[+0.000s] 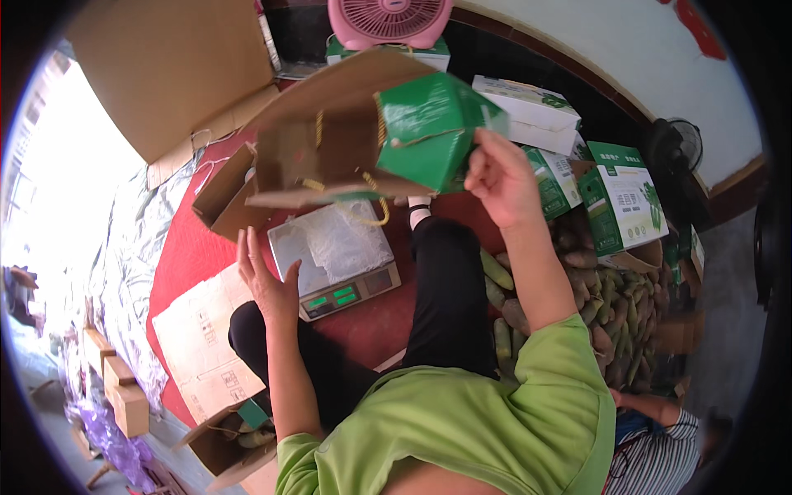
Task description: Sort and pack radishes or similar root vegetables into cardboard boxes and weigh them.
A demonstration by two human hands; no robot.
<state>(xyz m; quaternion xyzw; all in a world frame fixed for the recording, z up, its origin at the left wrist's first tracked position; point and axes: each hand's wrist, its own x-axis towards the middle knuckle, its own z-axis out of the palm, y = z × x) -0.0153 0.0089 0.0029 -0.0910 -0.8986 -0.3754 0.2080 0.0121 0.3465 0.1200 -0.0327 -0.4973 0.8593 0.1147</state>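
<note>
A carton (285,153) with a brown inside, a glossy green flap and yellow rope handles hangs tilted in front of me, slightly blurred. The fingers of my right hand (505,180) are closed on the edge of its green part. Below its left end, my left hand (271,276) is open, with fingers spread and nothing in them. Beside that hand stands a digital scale (351,299) with lit green displays. Crumpled clear plastic (342,247) lies on the scale's platform.
Long green-brown vegetables (606,322) are heaped at right, below green-and-white cartons (631,206). A pink fan (388,21) stands at the back. Flattened cardboard (202,342) lies at left, near an open box (227,445) holding vegetables. A person in stripes (660,454) is at lower right.
</note>
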